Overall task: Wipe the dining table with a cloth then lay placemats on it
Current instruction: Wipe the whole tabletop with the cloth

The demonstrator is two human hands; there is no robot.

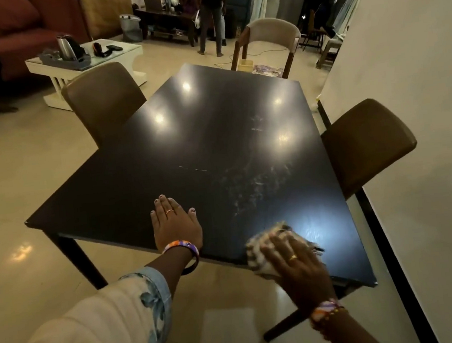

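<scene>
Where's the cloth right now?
Head view, lower right: the striped cloth lies at the near edge of the dark dining table, under the right hand, right of the flat left hand.

The right hand [296, 269] covers much of the cloth [269, 245]; only its striped far and left portions show, and motion blur smears its edges. The cloth hides the near tabletop [216, 134] edge beneath it. The left sleeve [101, 321] is cut off by the bottom and left edges; the right forearm runs out at the bottom edge. The brown chair [104, 100] on the left and the brown chair [367, 142] on the right show backrests only, their seats hidden under the tabletop. The standing person [212, 16] in the background is cut off by the top edge. Items on the white coffee table [84, 60] beside the kettle [66, 47] are too small to identify.
</scene>
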